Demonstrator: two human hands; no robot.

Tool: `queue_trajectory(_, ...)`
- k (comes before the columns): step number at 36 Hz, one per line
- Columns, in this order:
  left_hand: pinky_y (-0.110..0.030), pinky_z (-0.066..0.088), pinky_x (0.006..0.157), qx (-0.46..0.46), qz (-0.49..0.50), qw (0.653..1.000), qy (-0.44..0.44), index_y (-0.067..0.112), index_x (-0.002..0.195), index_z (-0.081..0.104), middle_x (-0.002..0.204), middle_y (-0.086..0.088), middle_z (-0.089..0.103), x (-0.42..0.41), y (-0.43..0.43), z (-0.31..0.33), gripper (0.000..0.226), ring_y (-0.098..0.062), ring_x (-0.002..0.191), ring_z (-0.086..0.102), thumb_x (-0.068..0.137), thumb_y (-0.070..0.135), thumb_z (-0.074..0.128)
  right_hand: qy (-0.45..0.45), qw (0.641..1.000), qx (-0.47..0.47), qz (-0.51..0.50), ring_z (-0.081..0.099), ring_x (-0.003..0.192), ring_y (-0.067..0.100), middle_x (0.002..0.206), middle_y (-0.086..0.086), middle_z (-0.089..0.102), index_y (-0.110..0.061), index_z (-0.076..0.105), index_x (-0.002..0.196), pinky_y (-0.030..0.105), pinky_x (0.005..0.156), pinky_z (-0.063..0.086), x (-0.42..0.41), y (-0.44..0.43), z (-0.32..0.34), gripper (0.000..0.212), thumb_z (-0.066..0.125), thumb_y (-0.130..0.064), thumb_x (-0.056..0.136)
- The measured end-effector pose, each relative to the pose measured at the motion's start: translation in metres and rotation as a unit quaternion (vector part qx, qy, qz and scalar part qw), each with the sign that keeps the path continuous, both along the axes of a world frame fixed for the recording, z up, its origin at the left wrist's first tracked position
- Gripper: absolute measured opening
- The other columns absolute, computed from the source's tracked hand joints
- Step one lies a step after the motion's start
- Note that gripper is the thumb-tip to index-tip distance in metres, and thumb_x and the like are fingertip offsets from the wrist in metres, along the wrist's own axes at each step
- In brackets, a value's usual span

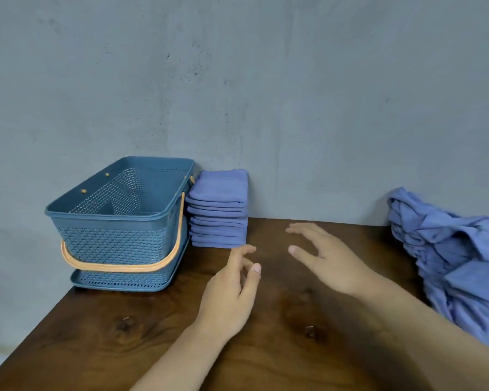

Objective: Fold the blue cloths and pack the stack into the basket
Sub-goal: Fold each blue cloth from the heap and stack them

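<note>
A stack of several folded blue cloths (218,210) stands against the wall, just right of a blue perforated basket (116,221) with an orange handle lowered over its front. The basket's inside looks empty. A heap of unfolded blue cloths (458,258) lies at the table's right edge. My left hand (232,289) hovers over the wood just in front of the stack, fingers loosely curled and holding nothing. My right hand (325,258) is spread with straight fingers above the table, between the stack and the heap, touching neither.
The dark wooden table (280,334) butts against a grey wall (266,94) at the back. Its left edge runs diagonally below the basket, with floor beyond.
</note>
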State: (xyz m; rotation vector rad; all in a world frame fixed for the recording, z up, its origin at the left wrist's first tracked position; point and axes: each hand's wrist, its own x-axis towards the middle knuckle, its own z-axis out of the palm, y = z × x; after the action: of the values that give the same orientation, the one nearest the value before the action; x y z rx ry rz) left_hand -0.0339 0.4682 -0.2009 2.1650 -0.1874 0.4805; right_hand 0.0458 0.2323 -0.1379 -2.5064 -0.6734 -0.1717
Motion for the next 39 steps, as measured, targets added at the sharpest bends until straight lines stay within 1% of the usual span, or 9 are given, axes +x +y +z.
queue_trajectory(8, -0.014, 0.044, 0.068, 0.076, -0.035, 0.996, 0.013, 0.046, 0.146, 0.039, 0.106, 0.025, 0.063, -0.017, -0.058, 0.007, 0.041, -0.002, 0.080, 0.064, 0.107, 0.050, 0.049, 0.004, 0.999, 0.043, -0.034, 0.040, 0.135, -0.017, 0.152, -0.040, 0.037, -0.055, 0.047, 0.144, 0.009, 0.093, 0.045, -0.060, -0.098, -0.031, 0.041, 0.049, -0.061, 0.104)
queue_trajectory(16, -0.008, 0.043, 0.071, 0.149, -0.083, 0.985, 0.012, 0.051, 0.146, 0.033, 0.110, 0.031, 0.059, -0.023, -0.150, 0.004, 0.042, 0.001, 0.086, 0.063, 0.107, 0.051, 0.048, -0.103, 0.980, 0.121, -0.118, 0.041, 0.143, -0.002, 0.143, -0.030, 0.052, -0.045, 0.059, 0.135, 0.040, 0.111, 0.048, -0.063, -0.162, -0.061, 0.030, 0.056, -0.043, 0.105)
queue_trajectory(20, -0.014, 0.048, 0.073, 0.134, -0.091, 0.987, 0.009, 0.051, 0.144, 0.036, 0.113, 0.033, 0.058, -0.004, -0.194, 0.006, 0.040, 0.000, 0.086, 0.062, 0.107, 0.050, 0.050, -0.181, 0.951, 0.135, -0.210, 0.053, 0.128, 0.004, 0.132, -0.017, 0.063, -0.033, 0.067, 0.127, 0.040, 0.110, 0.047, -0.052, -0.186, -0.058, 0.026, 0.063, -0.028, 0.102)
queue_trajectory(25, -0.023, 0.051, 0.081, 0.123, -0.127, 0.984, 0.002, 0.050, 0.135, 0.048, 0.116, 0.031, 0.060, 0.029, -0.260, 0.017, 0.029, 0.010, 0.100, 0.058, 0.106, 0.051, 0.050, -0.273, 0.894, 0.154, -0.320, 0.063, 0.108, 0.018, 0.117, -0.004, 0.069, -0.019, 0.070, 0.118, 0.040, 0.092, 0.052, -0.046, -0.234, -0.038, 0.020, 0.063, -0.016, 0.100)
queue_trajectory(27, -0.025, 0.049, 0.082, 0.122, -0.143, 0.982, -0.016, 0.045, 0.137, 0.051, 0.124, 0.028, 0.058, 0.045, -0.287, 0.025, 0.030, 0.009, 0.099, 0.056, 0.107, 0.048, 0.052, -0.271, 0.877, 0.138, -0.372, 0.061, 0.114, 0.021, 0.122, -0.003, 0.067, -0.021, 0.067, 0.123, 0.043, 0.095, 0.050, -0.045, -0.249, -0.040, 0.024, 0.063, -0.016, 0.100)
queue_trajectory(30, -0.027, 0.047, 0.095, 0.145, -0.164, 0.973, -0.074, 0.034, 0.143, 0.053, 0.139, 0.018, 0.054, 0.078, -0.323, 0.042, 0.037, -0.002, 0.127, 0.049, 0.107, 0.042, 0.053, -0.256, 0.856, 0.141, -0.426, 0.055, 0.125, 0.024, 0.130, -0.002, 0.064, -0.023, 0.064, 0.127, 0.049, 0.099, 0.048, -0.042, -0.263, -0.046, 0.028, 0.062, -0.017, 0.100)
queue_trajectory(33, -0.027, 0.041, 0.101, 0.175, -0.173, 0.965, -0.093, 0.029, 0.150, 0.049, 0.150, 0.010, 0.050, 0.115, -0.355, 0.060, 0.047, -0.014, 0.135, 0.044, 0.105, 0.041, 0.059, -0.245, 0.843, 0.148, -0.455, 0.051, 0.132, 0.024, 0.135, -0.002, 0.063, -0.024, 0.062, 0.129, 0.051, 0.106, 0.046, -0.038, -0.267, -0.050, 0.030, 0.062, -0.017, 0.100)
queue_trajectory(36, -0.040, 0.040, 0.114, 0.248, -0.206, 0.943, -0.083, 0.035, 0.159, 0.038, 0.164, 0.006, 0.039, 0.142, -0.384, 0.069, 0.066, -0.022, 0.146, 0.038, 0.101, 0.054, 0.061, -0.239, 0.837, 0.139, -0.473, 0.051, 0.134, 0.023, 0.136, -0.003, 0.063, -0.025, 0.062, 0.131, 0.051, 0.109, 0.044, -0.035, -0.269, -0.053, 0.032, 0.063, -0.017, 0.100)
queue_trajectory(39, -0.050, 0.044, 0.109, 0.343, -0.201, 0.914, -0.083, 0.039, 0.156, 0.042, 0.154, 0.002, 0.051, 0.158, -0.404, 0.066, 0.059, -0.026, 0.139, 0.045, 0.102, 0.058, 0.055, -0.227, 0.836, 0.134, -0.481, 0.051, 0.135, 0.023, 0.137, -0.003, 0.062, -0.024, 0.062, 0.131, 0.052, 0.110, 0.044, -0.032, -0.270, -0.055, 0.032, 0.061, -0.021, 0.100)
